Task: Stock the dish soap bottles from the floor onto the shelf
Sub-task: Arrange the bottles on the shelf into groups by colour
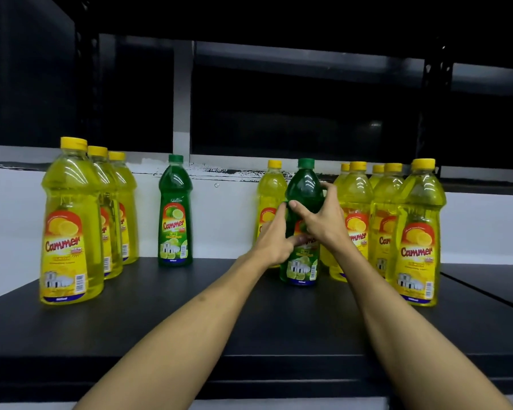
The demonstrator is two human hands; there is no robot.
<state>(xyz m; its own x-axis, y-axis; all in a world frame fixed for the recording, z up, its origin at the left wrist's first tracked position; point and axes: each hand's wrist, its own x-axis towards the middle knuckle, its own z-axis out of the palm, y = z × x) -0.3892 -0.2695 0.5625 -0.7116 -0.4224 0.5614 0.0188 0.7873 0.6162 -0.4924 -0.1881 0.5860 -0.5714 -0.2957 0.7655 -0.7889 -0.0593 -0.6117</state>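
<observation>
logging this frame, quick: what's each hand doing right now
Left hand: closed on the green lime bottle, at its label.
Right hand: closed on the same bottle, higher up at its shoulder.

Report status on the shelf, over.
Left hand and right hand both gripping green lime bottle, upright on shelf. Yellow lemon bottles close on its right. Nothing blocking.

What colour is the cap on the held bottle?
Green, on the held bottle; head view.
</observation>
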